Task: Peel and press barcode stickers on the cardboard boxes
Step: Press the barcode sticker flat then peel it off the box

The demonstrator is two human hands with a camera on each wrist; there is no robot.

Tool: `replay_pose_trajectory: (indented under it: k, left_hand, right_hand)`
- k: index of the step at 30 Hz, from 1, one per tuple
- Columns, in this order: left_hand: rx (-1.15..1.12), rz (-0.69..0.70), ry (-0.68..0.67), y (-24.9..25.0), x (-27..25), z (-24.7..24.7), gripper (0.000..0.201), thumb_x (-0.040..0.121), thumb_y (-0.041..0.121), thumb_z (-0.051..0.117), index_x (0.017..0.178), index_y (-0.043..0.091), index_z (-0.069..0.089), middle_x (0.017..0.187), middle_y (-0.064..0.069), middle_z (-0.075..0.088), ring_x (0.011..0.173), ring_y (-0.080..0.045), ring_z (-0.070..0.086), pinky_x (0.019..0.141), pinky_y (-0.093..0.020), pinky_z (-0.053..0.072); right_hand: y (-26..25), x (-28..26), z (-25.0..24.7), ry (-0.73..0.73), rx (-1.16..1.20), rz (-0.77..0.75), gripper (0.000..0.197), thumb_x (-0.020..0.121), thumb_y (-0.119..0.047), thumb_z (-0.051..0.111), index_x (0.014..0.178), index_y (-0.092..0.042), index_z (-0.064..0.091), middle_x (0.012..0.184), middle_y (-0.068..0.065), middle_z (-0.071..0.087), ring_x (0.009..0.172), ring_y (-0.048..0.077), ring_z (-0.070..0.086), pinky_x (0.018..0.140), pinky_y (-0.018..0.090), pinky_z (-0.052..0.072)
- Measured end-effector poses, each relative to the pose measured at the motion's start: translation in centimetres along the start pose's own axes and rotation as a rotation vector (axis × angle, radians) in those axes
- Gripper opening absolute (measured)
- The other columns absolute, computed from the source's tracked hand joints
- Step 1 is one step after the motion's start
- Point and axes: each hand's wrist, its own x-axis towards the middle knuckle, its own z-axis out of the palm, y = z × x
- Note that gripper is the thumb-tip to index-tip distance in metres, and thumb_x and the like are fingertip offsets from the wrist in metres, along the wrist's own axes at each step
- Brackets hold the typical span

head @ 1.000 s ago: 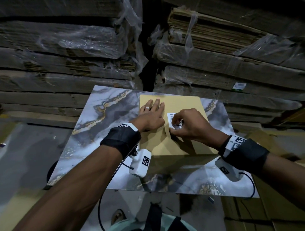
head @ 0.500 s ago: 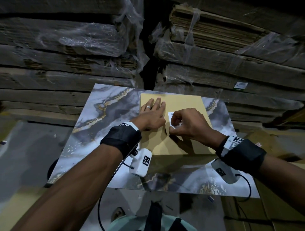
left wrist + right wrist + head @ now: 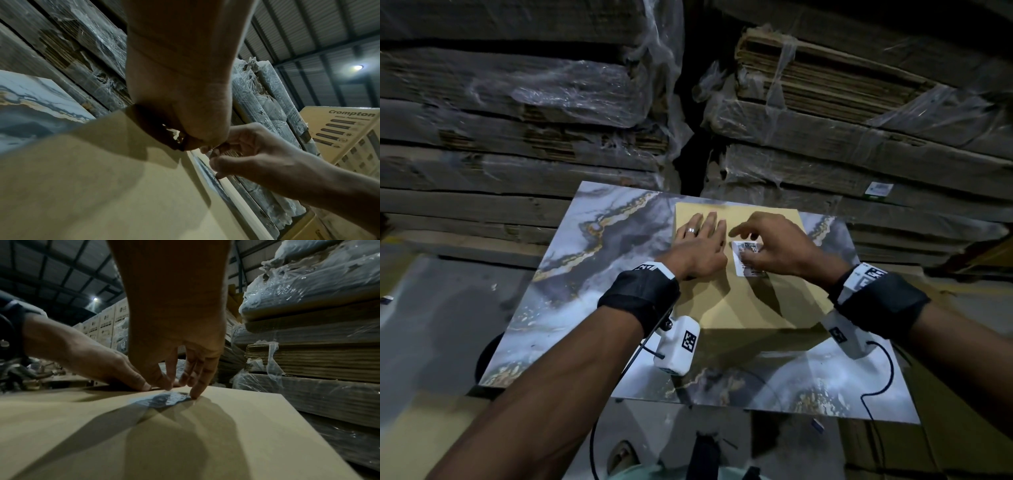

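A flat tan cardboard box (image 3: 750, 308) lies on a marble-patterned table (image 3: 599, 260). A white barcode sticker (image 3: 739, 263) lies flat on the box's upper middle. My right hand (image 3: 753, 246) hovers over it with fingers spread, and its fingertips (image 3: 194, 396) press down on the sticker (image 3: 164, 400). My left hand (image 3: 705, 236), wearing a ring, rests flat on the box just left of the sticker, holding the cardboard (image 3: 144, 443) down. In the left wrist view the left palm (image 3: 179, 97) sits on the box and the right hand (image 3: 246, 154) works beside it.
Tall stacks of flattened cardboard wrapped in plastic (image 3: 517, 102) (image 3: 859, 120) rise right behind the table. A printed carton (image 3: 339, 129) stands to the right. A cable (image 3: 887, 377) hangs from the right wrist camera over the table's near right corner.
The right hand was curled, pinching the sticker with one end lifted. Its fingers have since spread out and the sticker lies flat on the box. The left hand has stayed put.
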Motion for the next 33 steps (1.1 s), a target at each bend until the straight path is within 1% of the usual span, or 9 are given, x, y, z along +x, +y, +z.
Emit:
replay_pose_trajectory:
  k: [2, 4, 7, 13, 18, 22, 25, 29, 33]
  left_hand:
    - [0.002, 0.002, 0.004, 0.0, 0.1, 0.0, 0.071, 0.104, 0.035, 0.034, 0.162, 0.022, -0.005, 0.168, -0.004, -0.018, 0.154, -0.026, -0.018, 0.123, -0.045, -0.008]
    - [0.003, 0.003, 0.007, 0.0, 0.0, 0.0, 0.071, 0.104, 0.034, 0.033, 0.162, 0.021, -0.004, 0.168, -0.004, -0.018, 0.154, -0.026, -0.018, 0.123, -0.045, -0.007]
    - [0.002, 0.009, 0.004, -0.2, 0.1, 0.1, 0.071, 0.104, 0.035, 0.034, 0.162, 0.021, -0.003, 0.168, -0.005, -0.017, 0.154, -0.027, -0.017, 0.123, -0.046, -0.006]
    - [0.007, 0.006, 0.011, -0.1, 0.0, 0.1, 0.070, 0.103, 0.031, 0.034, 0.162, 0.020, -0.002, 0.169, -0.005, -0.016, 0.155, -0.028, -0.016, 0.123, -0.046, -0.005]
    - [0.010, 0.006, 0.019, -0.1, 0.1, 0.1, 0.069, 0.103, 0.032, 0.033, 0.162, 0.021, -0.002, 0.169, -0.005, -0.016, 0.155, -0.028, -0.016, 0.123, -0.046, -0.005]
    - [0.012, -0.001, 0.013, 0.0, 0.2, 0.1, 0.071, 0.103, 0.032, 0.032, 0.162, 0.020, -0.004, 0.168, -0.005, -0.017, 0.154, -0.028, -0.017, 0.124, -0.046, -0.006]
    - [0.011, 0.002, 0.009, 0.0, 0.1, 0.0, 0.072, 0.102, 0.031, 0.033, 0.162, 0.020, -0.005, 0.168, -0.005, -0.018, 0.154, -0.027, -0.017, 0.124, -0.046, -0.006]
    - [0.000, -0.001, 0.009, 0.0, 0.1, 0.1, 0.072, 0.101, 0.030, 0.033, 0.162, 0.020, -0.005, 0.169, -0.005, -0.016, 0.154, -0.027, -0.017, 0.124, -0.046, -0.006]
    - [-0.009, -0.005, 0.010, 0.0, 0.1, 0.0, 0.072, 0.101, 0.030, 0.033, 0.162, 0.021, -0.005, 0.168, -0.004, -0.017, 0.154, -0.026, -0.017, 0.123, -0.046, -0.007]
  right_hand:
    - [0.7, 0.2, 0.4, -0.055, -0.057, -0.040, 0.049, 0.090, -0.030, 0.060, 0.138, -0.027, 0.063, 0.110, 0.006, 0.060, 0.100, 0.024, 0.056, 0.077, 0.041, 0.049]
    - [1.0, 0.3, 0.9, -0.077, -0.079, -0.070, 0.046, 0.096, -0.025, 0.058, 0.142, -0.026, 0.060, 0.117, 0.007, 0.058, 0.107, 0.025, 0.054, 0.078, 0.039, 0.047]
    - [1.5, 0.4, 1.2, -0.050, -0.092, -0.116, 0.039, 0.099, -0.024, 0.058, 0.137, -0.023, 0.066, 0.117, 0.004, 0.061, 0.108, 0.025, 0.057, 0.077, 0.040, 0.049]
    - [2.0, 0.8, 1.6, 0.025, -0.140, -0.165, 0.028, 0.098, -0.027, 0.060, 0.123, -0.026, 0.074, 0.110, -0.002, 0.068, 0.098, 0.026, 0.064, 0.069, 0.043, 0.052]
    - [2.3, 1.6, 1.2, 0.036, -0.148, -0.180, 0.020, 0.098, -0.032, 0.062, 0.110, -0.027, 0.077, 0.103, -0.006, 0.069, 0.089, 0.025, 0.065, 0.064, 0.039, 0.049]
    - [2.4, 2.0, 1.6, 0.015, -0.200, -0.236, 0.022, 0.102, -0.033, 0.051, 0.111, -0.021, 0.068, 0.100, 0.002, 0.062, 0.087, 0.030, 0.059, 0.061, 0.040, 0.045]
    - [2.5, 2.1, 2.0, -0.008, -0.261, -0.291, 0.026, 0.104, -0.039, 0.037, 0.117, -0.020, 0.049, 0.099, 0.009, 0.053, 0.081, 0.029, 0.049, 0.059, 0.039, 0.038]
    - [2.8, 2.4, 2.1, -0.053, -0.262, -0.326, 0.021, 0.108, -0.036, 0.034, 0.115, -0.018, 0.042, 0.093, 0.003, 0.039, 0.076, 0.021, 0.036, 0.061, 0.040, 0.036]
    - [3.0, 2.6, 1.7, -0.063, -0.220, -0.387, 0.022, 0.108, -0.035, 0.027, 0.104, -0.018, 0.040, 0.090, -0.002, 0.033, 0.073, 0.019, 0.032, 0.066, 0.036, 0.033]
